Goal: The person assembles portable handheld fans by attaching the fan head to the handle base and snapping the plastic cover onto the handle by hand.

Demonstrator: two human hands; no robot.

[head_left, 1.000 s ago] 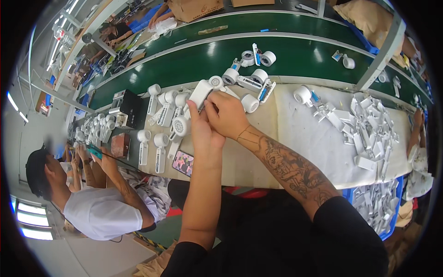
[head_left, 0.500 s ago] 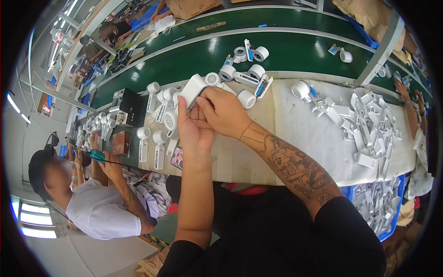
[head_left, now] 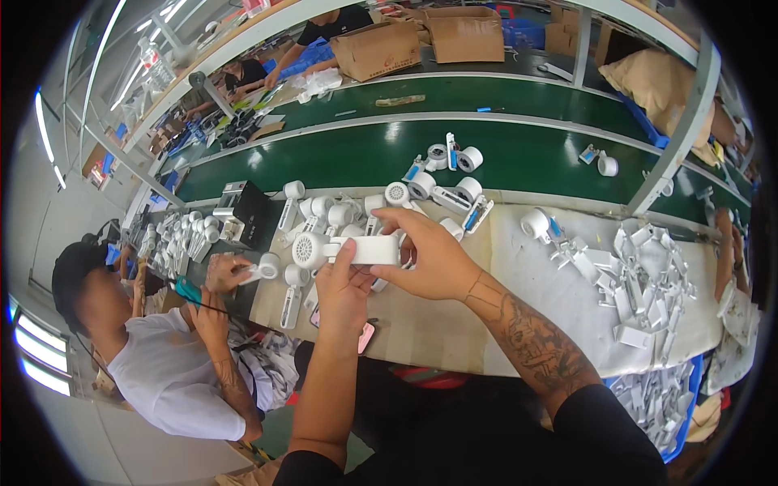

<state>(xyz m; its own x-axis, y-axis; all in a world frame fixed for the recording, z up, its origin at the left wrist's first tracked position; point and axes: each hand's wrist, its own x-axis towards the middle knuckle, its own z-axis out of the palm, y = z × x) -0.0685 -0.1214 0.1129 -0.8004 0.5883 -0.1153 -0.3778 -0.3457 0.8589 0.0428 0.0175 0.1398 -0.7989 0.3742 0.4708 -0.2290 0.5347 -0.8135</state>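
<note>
The white fan (head_left: 374, 250) was turned almost level between two hands

From where I stood, the person's left hand (head_left: 339, 296) was pinching the handle of this fan, with the thumb on its front face and the other fingers bent below and behind. The round grille head (head_left: 308, 251) was at the left end, facing up to the person. One second before, the same handle was tilted away and both hands were pressed close together at it. Now they had come apart: the right hand (head_left: 438, 263) was spread, curved around the right end of the handle, with the thumb near the lower edge and the index finger standing off above. How firmly it touched, I could not tell.

The fan was held over the near edge of the table (head_left: 438, 332), in front of other white fans (head_left: 320, 206). The pink phone (head_left: 366, 336), which lay in plain view before, was now partly hidden behind the left hand.

At the left, the co-worker (head_left: 174, 373) had also changed: besides the teal tool (head_left: 188, 290), one hand now held a small fan (head_left: 268, 266). The pile of white parts (head_left: 640, 275) stayed on the right side of the table, and the view had tilted, so the cardboard boxes (head_left: 463, 36) beyond the green belt (head_left: 551, 170) showed more fully
</note>
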